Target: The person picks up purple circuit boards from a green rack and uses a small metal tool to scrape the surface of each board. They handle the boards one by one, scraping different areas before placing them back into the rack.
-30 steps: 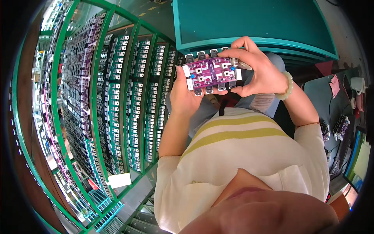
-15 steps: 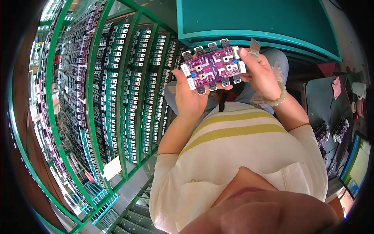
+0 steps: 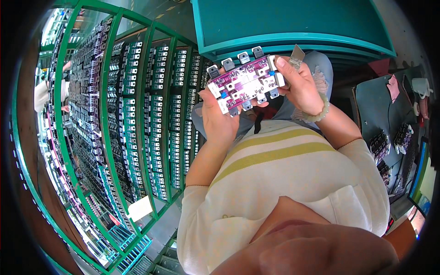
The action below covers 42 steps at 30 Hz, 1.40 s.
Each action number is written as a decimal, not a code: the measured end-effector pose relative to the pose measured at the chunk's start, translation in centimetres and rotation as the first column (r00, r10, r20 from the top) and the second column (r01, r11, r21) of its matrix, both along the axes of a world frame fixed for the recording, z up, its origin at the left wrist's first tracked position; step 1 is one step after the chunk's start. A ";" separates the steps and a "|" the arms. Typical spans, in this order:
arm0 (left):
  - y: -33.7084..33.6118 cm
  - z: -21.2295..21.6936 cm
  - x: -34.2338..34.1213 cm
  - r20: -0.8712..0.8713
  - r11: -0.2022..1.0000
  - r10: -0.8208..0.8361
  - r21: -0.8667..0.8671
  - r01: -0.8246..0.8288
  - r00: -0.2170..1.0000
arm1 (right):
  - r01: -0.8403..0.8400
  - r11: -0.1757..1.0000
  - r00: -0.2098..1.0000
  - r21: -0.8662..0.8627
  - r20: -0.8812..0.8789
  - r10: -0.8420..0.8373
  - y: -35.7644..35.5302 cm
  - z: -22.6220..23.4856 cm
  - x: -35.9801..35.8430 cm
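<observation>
A purple circuit board (image 3: 245,81) is held level in front of me by both hands. White connectors sit at its ends, black parts with metal tabs stick out along its long sides, and glare whitens its face. My left hand (image 3: 217,114) closes on the board's left end, thumb along the edge. At the other end, my right hand (image 3: 300,87) grips with its thumb on top and fingers partly hidden beneath. A small flat grey-brown piece (image 3: 298,53) juts up beside the right fingers; I cannot make out its kind.
A green rack (image 3: 147,59) on the left carries rows of green and purple boards. Ahead stands a teal cabinet or table (image 3: 293,18). To the right, a dark work surface (image 3: 376,103) bears more boards (image 3: 403,138), with a monitor (image 3: 422,183) nearby. Another person's sleeve (image 3: 43,96) shows far left.
The board and both hands have shifted slightly left, and the board has tilted so that glare now covers its face. Another person has come into view at the far left.
</observation>
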<state>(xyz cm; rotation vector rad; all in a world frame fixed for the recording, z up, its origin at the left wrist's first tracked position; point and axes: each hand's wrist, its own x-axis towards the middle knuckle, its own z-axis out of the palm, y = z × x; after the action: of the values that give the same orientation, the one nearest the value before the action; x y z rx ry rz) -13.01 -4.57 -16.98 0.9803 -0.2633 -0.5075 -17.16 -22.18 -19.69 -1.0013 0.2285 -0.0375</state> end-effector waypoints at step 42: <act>-1.6 0.2 1.7 0.005 0.992 -0.079 -0.098 0.079 0.997 | 0.006 0.999 0.981 0.035 0.196 -0.013 -2.1 1.2 0.2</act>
<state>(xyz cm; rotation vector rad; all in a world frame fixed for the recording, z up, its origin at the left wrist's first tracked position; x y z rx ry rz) -11.26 -6.21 -16.81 0.8769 -0.3263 -0.5608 -17.00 -24.27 -18.47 -0.9550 0.0528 -0.1397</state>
